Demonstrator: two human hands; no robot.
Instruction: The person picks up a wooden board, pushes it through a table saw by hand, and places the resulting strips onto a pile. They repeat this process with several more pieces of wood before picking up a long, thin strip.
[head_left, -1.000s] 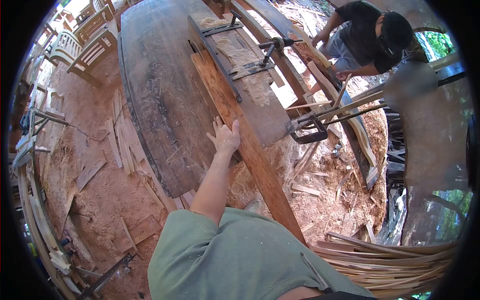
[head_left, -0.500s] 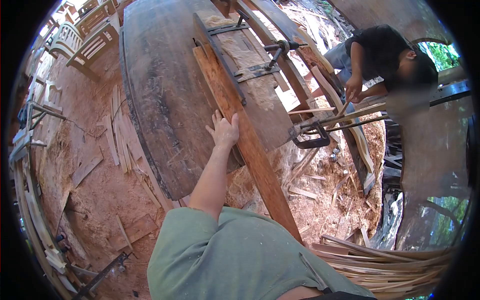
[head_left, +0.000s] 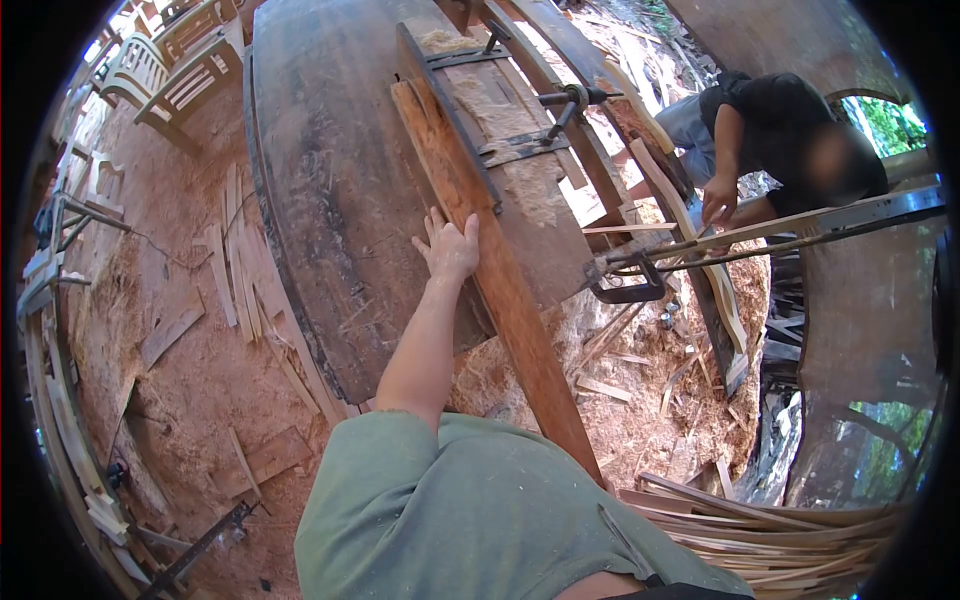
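Observation:
My left hand (head_left: pixel 452 247) lies on the side of a long reddish-brown wooden plank (head_left: pixel 520 335), fingers spread toward the table and thumb over the plank's upper face. The plank runs from beside my waist up onto a large dark wooden worktable (head_left: pixel 330 200). Its far part lies along a dark straight guide rail (head_left: pixel 445 115). Beyond the rail, metal straps cross a board strewn with pale sawdust (head_left: pixel 535 185). My right hand is out of view. The plank's near end is hidden by my green shirt (head_left: pixel 480 510).
A C-clamp (head_left: pixel 632 285) grips the table's right corner. Across from me, a person in black (head_left: pixel 775 130) bends over, a hand (head_left: pixel 718 200) near a long strip. Thin wood strips (head_left: pixel 740 535) lie stacked at lower right. Wooden chairs (head_left: pixel 165 85) stand back left; offcuts litter the floor.
The plank has slid slightly forward along the rail, and my left hand has moved forward with it. The other person has shifted, their hand now lower. The view has turned a little.

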